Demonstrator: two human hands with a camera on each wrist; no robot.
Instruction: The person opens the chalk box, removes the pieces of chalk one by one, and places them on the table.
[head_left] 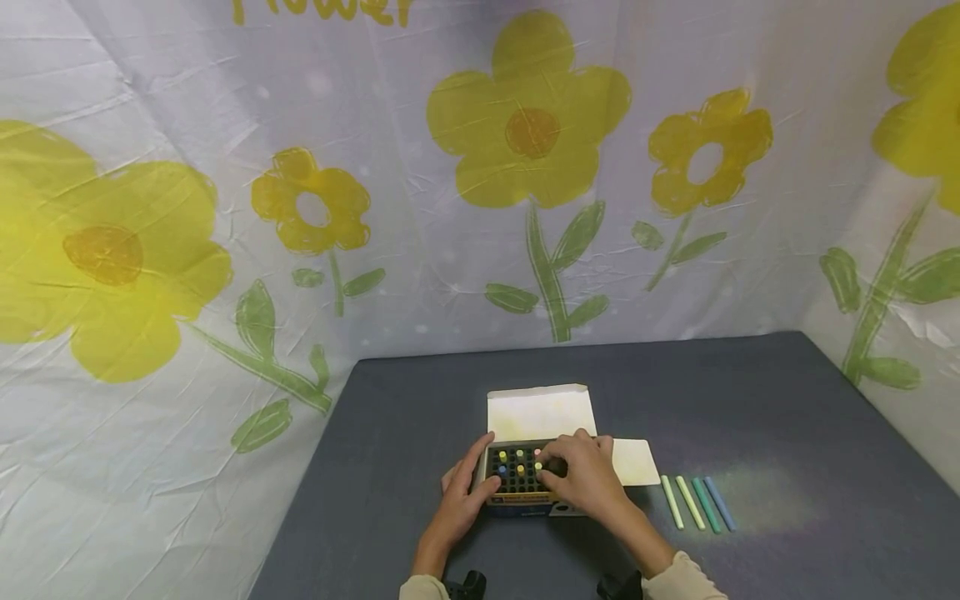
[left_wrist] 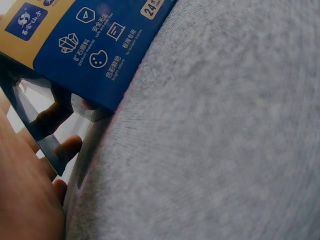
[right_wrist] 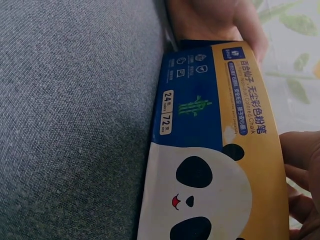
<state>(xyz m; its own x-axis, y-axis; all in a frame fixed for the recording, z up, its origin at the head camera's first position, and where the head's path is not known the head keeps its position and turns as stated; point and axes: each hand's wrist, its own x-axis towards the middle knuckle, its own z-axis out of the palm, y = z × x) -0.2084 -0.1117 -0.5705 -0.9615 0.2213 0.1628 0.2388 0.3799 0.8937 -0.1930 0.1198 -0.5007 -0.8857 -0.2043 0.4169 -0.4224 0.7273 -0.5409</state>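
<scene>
At the near centre of the grey bench (head_left: 750,400), an open chalk box (head_left: 517,498) stands with its top flap (head_left: 540,412) folded back and a side flap (head_left: 636,461) lying flat to the right. The grid insert (head_left: 516,475) shows mostly empty holes, with a few coloured chalk ends (head_left: 504,455) standing in the back rows.

Left hand (head_left: 461,492): fingers curled round the left wall of the box, thumb at the upper rim, steadying it. The left wrist view shows the blue printed panel (left_wrist: 95,45) touching the bench, with fingertips (left_wrist: 67,146) close beside it.

Right hand (head_left: 588,475): laid over the right part of the grid, fingers bent down towards the holes. Whether they pinch a chalk stick cannot be told; the fingertips are hidden in the head view, and the right wrist view shows only the panda-printed face of the box (right_wrist: 220,180).

Four loose chalk sticks (head_left: 697,502), from pale green to blue, lie side by side on the bench, just right of the side flap and apart from both hands.

Step in hand, as judged: one stick being handled at the grid while the box is braced. The next move calls for a straight vertical motion along the hole axis, with the left hand holding the box firmly, since a side load could snap the chalk or tip the box.
</scene>
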